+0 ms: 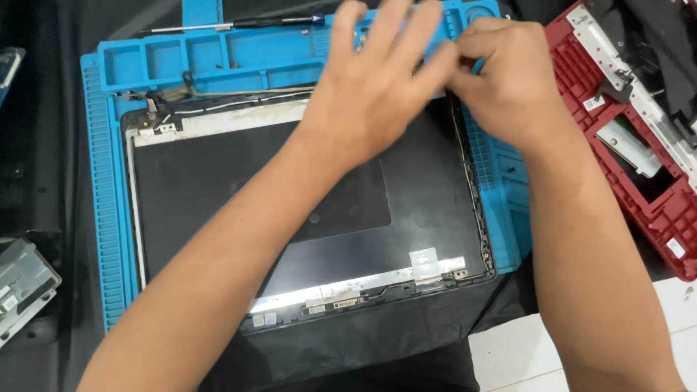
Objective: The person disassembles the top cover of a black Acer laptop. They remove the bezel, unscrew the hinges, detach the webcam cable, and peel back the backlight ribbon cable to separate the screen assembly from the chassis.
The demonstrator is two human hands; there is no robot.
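Black laptop lid panel [290, 210] lies flat, inner side up, over the middle of the blue repair mat [109, 218]; its near edge overhangs the mat's near edge onto dark cloth. Silver foil strips run along the panel's far and near edges; thin cables [218, 98] trail along the far-left corner by the hinge.

Left hand [377, 87] rests over the panel's far-right corner, fingers spread, palm down, steadying. Right hand [508, 80] sits just beside it at the same corner, fingertips pressed together against the left forefinger; what they pinch is hidden, cannot tell.

Judgement, step in hand: something small is being worked at the far-right corner. To do it well: keep the left palm flat so the panel does not slide, pull along the edge and not upward, and keep clear of the cable run down the right edge.

Surroundings: red laptop base shell [632, 138] off the mat's right edge, tilted. Screwdriver [239, 24] lies along the mat's far edge. Grey metal part [22, 287] off the left edge. White tile [581, 348] at near right
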